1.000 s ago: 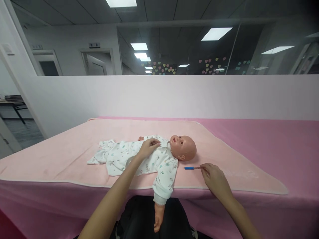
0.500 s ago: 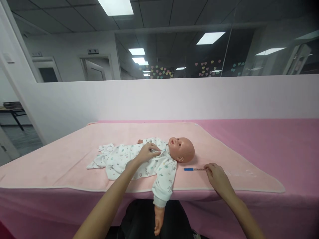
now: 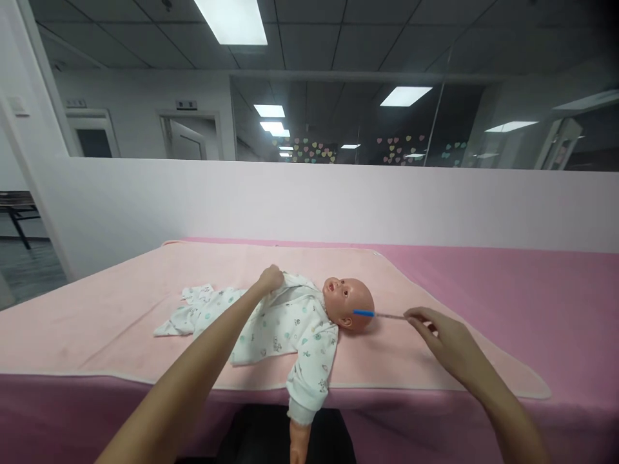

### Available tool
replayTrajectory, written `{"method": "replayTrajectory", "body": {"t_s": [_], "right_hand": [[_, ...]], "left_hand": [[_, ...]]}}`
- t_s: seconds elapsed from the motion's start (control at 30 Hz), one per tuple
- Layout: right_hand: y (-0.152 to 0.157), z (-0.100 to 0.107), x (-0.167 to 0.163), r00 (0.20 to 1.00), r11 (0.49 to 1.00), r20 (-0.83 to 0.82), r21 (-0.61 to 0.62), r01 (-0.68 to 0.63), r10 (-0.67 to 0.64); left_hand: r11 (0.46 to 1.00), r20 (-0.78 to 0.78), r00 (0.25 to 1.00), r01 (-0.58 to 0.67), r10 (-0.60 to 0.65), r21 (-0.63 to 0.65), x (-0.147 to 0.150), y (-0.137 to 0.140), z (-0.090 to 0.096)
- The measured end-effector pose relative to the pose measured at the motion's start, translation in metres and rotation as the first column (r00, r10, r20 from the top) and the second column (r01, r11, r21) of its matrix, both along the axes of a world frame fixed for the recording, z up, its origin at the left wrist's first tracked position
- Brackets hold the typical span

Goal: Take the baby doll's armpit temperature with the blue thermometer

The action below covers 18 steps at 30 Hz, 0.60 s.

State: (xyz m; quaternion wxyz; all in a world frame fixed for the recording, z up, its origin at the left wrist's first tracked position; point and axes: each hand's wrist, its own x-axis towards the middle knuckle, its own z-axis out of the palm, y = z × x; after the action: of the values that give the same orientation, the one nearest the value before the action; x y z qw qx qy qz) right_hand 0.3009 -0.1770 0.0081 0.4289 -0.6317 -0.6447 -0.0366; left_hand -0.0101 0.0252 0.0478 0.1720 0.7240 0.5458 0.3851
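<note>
A baby doll lies on its back in a white printed outfit, its head to the right and one arm hanging over the table's front edge. My left hand is closed on the front of the outfit and lifts the cloth off the doll's chest. Between its fingertips, my right hand pinches the thin end of a slim thermometer. The thermometer's blue end points left and shows in front of the doll's head; whether it touches the head I cannot tell.
A peach blanket lies under the doll, over a pink tablecloth. Behind the table stands a white half wall with glass above it. My dark-clothed lap is below the front edge.
My left hand has gone from resting on the doll's chest to gripping and raising the outfit's front. My right hand has lifted the thermometer off the blanket. The view has shifted slightly.
</note>
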Motion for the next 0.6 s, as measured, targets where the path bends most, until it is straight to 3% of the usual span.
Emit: {"method": "replayTrajectory", "body": {"t_s": [0.13,0.23,0.37,0.43,0.53,0.6], "right_hand": [[0.012,0.055,-0.037,0.997,0.985,0.029,0.158,-0.076,0.072],[0.038,0.073,-0.071,0.991,0.984,0.073,0.131,-0.118,0.109],[0.082,0.073,-0.109,0.985,0.994,0.152,-0.095,-0.062,0.076],[0.102,0.069,-0.126,0.989,0.986,0.144,-0.164,-0.019,0.043],[0.128,0.061,-0.149,0.999,0.966,0.015,-0.255,-0.038,0.043],[0.140,0.056,-0.162,0.995,0.950,-0.069,-0.302,-0.084,0.066]], "left_hand": [[0.982,-0.315,0.949,0.035,0.025,0.184,0.019,-0.001,0.020],[0.958,-0.498,0.867,0.126,0.020,0.258,0.022,-0.007,0.030],[0.928,-0.660,0.750,0.207,0.052,0.309,0.015,-0.017,0.036],[0.907,-0.754,0.648,0.246,0.109,0.343,0.013,-0.022,0.036],[0.865,-0.844,0.498,0.316,0.200,0.391,0.013,-0.027,0.034],[0.845,-0.865,0.457,0.361,0.208,0.394,0.014,-0.029,0.032]]}}
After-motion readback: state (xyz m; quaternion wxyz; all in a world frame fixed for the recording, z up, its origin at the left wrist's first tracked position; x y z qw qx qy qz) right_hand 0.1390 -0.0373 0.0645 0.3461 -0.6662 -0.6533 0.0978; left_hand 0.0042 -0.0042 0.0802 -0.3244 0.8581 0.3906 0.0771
